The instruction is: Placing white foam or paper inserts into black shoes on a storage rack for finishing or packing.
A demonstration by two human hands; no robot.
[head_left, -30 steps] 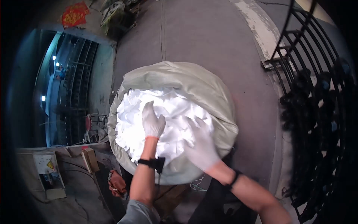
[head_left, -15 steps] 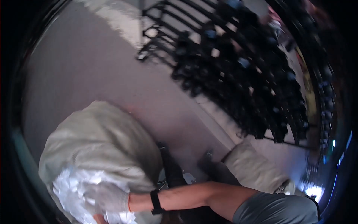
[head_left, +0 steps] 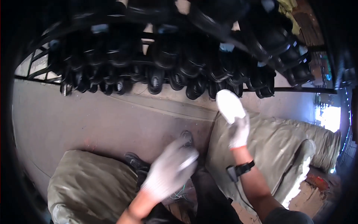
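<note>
My right hand (head_left: 239, 131), in a white knit glove with an orange cuff, grips the lower end of a white, rounded, insole-shaped piece (head_left: 229, 105). The piece is raised in front of the lowest row of black shoes (head_left: 156, 80). Lower and nearer the middle, my left hand (head_left: 169, 173), gloved alike, is smeared by motion. Its fingers are curled round a small white piece (head_left: 189, 158) whose shape I cannot make out. Neither hand touches the shoes.
A dark metal rack (head_left: 317, 90) full of black shoes spans the far side. One bulky beige sack (head_left: 91, 183) stands at lower left, another sack (head_left: 257, 149) at right, with white material at its edge. My own shoes (head_left: 136, 161) stand on the grey floor (head_left: 63, 123).
My right hand has left the white pile in the left sack and now holds a white piece up by the rack. My left hand has come into view. The view has swung toward the rack.
</note>
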